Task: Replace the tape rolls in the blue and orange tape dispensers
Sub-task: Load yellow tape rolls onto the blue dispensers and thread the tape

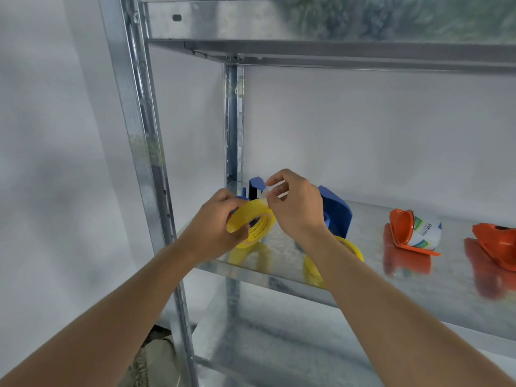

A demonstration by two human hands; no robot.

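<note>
Galvanised shelf is bearing the blue tape dispenser, while at its 9 o'clock the left hand is gripping the light, stiff yellow tape roll by its rim and the right hand is pinching its thin, sticky, probably tear-prone free end.

1. I see soft, even, fairly bright light with only faint shadows.
2. The metal shelf at four o'clock mirrors things as smeared reflections.
3. Wide-angle bending tilts the upright post at nine o'clock.
4. Overall detail looks slightly soft.
</note>
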